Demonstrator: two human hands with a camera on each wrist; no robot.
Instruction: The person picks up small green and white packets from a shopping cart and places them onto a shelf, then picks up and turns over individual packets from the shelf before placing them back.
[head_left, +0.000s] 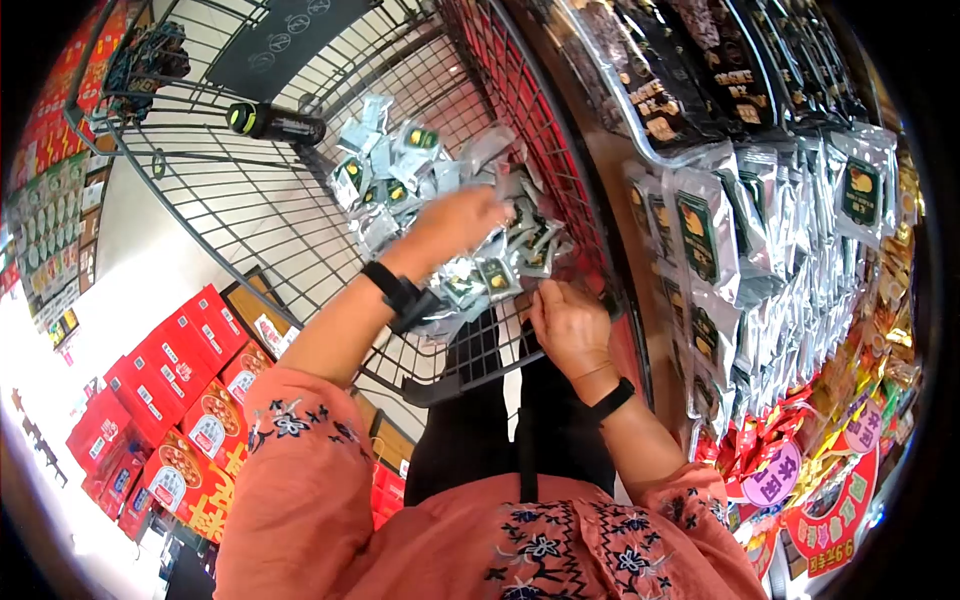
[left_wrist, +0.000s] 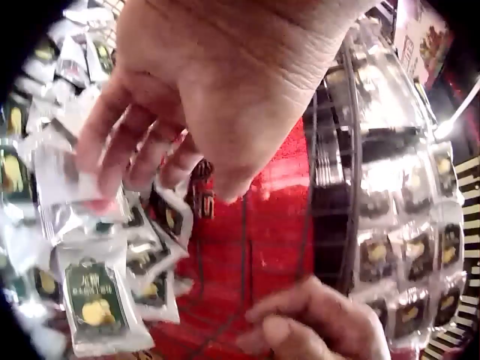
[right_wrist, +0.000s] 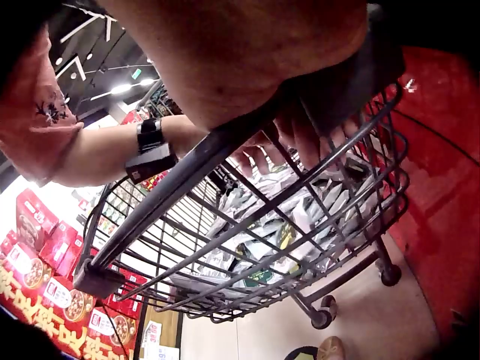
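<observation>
A heap of small silver snack packets (head_left: 495, 275) with dark green labels and yellow pictures fills part of the wire shopping cart (head_left: 265, 215). Over this heap reaches my left hand (head_left: 455, 228), blurred in the head view. In the left wrist view its fingers (left_wrist: 142, 161) bend loosely down onto the packets, a fingertip against one, with the thumb held apart. My right hand (head_left: 572, 325) is at the cart's near right side, above the packets' edge. Its fingers are loosely bent with nothing between them in the left wrist view.
A black bottle (head_left: 280, 125) with a green-ringed cap lies farther along the cart. To the right hang rows of similar silver packets (head_left: 705, 235), below black bags (head_left: 690, 70). Red boxes (head_left: 170, 365) are stacked at left. A red panel (left_wrist: 277, 217) shows beside the cart's mesh.
</observation>
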